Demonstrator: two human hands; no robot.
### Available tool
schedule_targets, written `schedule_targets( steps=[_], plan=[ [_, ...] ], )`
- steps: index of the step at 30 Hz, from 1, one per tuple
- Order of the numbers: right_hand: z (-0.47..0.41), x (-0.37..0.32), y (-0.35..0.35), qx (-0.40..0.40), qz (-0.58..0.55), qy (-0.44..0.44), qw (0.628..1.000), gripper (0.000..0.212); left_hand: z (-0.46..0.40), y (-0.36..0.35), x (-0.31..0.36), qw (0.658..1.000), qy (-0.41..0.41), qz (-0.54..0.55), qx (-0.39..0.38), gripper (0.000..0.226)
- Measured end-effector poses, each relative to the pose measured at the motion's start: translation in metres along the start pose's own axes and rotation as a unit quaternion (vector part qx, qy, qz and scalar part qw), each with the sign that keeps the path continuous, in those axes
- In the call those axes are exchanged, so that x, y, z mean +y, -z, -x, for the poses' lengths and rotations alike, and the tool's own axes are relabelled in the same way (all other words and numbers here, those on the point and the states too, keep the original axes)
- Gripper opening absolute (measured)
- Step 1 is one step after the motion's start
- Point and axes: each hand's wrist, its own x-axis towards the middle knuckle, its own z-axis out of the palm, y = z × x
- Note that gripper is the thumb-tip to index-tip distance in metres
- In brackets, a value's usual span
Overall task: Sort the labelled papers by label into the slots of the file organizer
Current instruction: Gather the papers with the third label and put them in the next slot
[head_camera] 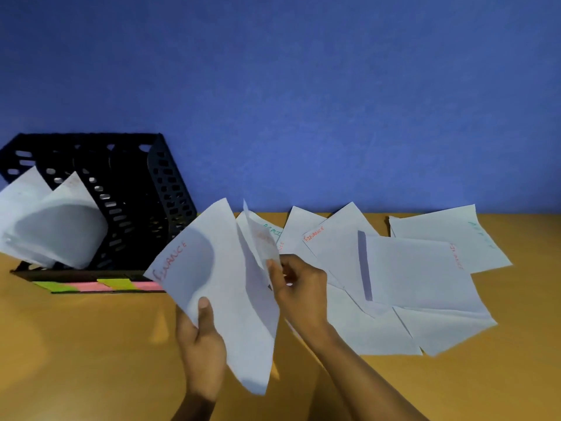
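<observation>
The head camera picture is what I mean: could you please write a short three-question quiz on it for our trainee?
1. True or false: the file organizer holds no papers yet.
2. Which word is on the sheet that the left hand grips? A) FINANCE B) SALES C) LEGAL
3. What does the right hand pinch?

Key: 1 false, papers stand in its left slots. 2 A. 3 A second sheet, behind the first.

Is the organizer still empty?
No: two white papers already stand in the left slots of the black organizer.
</observation>
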Motion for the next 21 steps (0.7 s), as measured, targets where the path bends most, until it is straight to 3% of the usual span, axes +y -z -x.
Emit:
schedule_targets(
  steps=[5, 9, 13, 17, 21],
  plan=[
    [0.012, -0.031, -0.019, -0.057, -0.042, 0.031, 0.997, 0.014, 0.006, -0.017, -0.005, 0.996, 0.039, 0.017, -0.079, 0.031],
    [0.019, -0.036, -0.027, -0.130, -0.114, -0.011, 0.985, 0.030, 0.005, -0.022, -0.013, 0.988, 0.080, 0.033, -0.128, 0.052],
    [0.018, -0.032, -0.019, -0.185, -0.182, -0.066, 0.964, 0.052, 0.001, -0.023, -0.019, 0.989, 0.063, -0.003, -0.137, 0.019],
    [0.015, -0.019, -0.009, -0.205, -0.213, -0.093, 0.951, 0.065, 0.004, -0.029, -0.021, 0.982, 0.045, -0.022, -0.183, 0.046],
    [0.012, -0.001, 0.005, -0.200, -0.273, -0.125, 0.933, 0.048, 0.005, -0.039, -0.032, 0.984, 0.079, -0.016, -0.156, 0.045]
  ],
)
